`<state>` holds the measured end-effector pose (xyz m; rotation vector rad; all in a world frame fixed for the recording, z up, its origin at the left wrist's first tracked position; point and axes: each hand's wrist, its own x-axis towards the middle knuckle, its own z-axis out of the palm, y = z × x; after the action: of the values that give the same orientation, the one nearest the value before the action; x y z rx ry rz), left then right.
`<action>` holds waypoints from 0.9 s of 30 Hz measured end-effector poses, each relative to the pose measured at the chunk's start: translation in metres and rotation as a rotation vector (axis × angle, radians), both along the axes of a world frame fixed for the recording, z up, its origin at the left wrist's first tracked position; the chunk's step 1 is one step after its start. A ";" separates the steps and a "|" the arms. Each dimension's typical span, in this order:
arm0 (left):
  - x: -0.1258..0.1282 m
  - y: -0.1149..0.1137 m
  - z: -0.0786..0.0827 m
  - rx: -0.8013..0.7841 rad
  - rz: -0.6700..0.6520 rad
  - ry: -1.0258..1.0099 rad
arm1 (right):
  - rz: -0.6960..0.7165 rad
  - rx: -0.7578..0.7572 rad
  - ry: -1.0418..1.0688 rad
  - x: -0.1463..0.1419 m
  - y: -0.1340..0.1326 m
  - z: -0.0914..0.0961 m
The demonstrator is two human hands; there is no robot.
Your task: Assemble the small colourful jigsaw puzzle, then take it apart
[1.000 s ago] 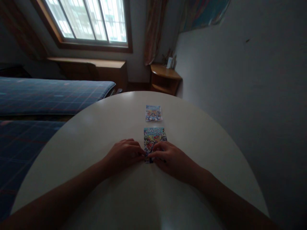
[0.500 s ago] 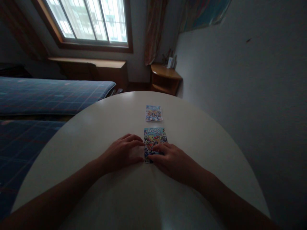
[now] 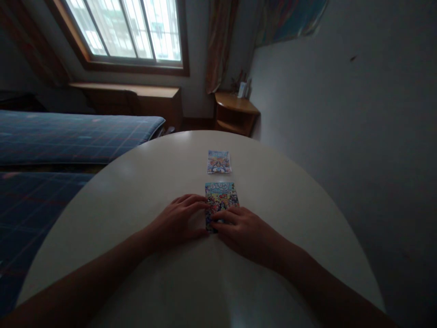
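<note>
Well, plaid mattress (image 3: 78, 136): along the left side of the frame, beyond the rim of my white round table (image 3: 150, 168); neither of my hands is near it;
Window (image 3: 133, 32): upper left, bright behind its bars; the light barely reaches my wrists;
My left hand (image 3: 177, 221): left of centre, low over the table; fingers loosely bent, thumb and forefinger parted with a gap between them, not clenched; their tips meet the left edge of the bigger picture sheet, thumb by its lower left corner; I seem to steady it rather than grip it;
Smaller picture card (image 3: 219, 162): centre, above the bigger sheet and apart from it; flat, printed side up, with no finger of mine on it;
Bigger picture sheet (image 3: 221, 193): middle of the frame; as I judge it, the laying flat is done, face up and roughly in line with the card; both hands are at it yet, so letting go is left; it lies between my fingers, its upper part uncovered, its lower right under my right hand;
My right hand (image 3: 247, 230): right of centre; fingers bent over the sheet, thumb below them, tips pointing left; pressing or pinching, I cannot tell.
</note>
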<state>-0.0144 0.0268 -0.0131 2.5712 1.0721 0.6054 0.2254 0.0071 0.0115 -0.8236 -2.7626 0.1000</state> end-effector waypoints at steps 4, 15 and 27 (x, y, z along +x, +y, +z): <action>0.000 0.000 -0.001 -0.010 0.012 0.021 | 0.026 -0.032 -0.012 0.001 0.001 0.000; 0.000 -0.001 -0.002 0.000 0.019 0.049 | -0.025 -0.079 -0.072 -0.004 -0.005 0.009; 0.001 0.000 -0.003 0.012 0.026 0.035 | -0.001 -0.105 -0.066 -0.002 -0.006 0.008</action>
<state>-0.0136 0.0266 -0.0157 2.5907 1.1180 0.5769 0.2233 0.0013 0.0200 -0.8694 -2.8390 0.2228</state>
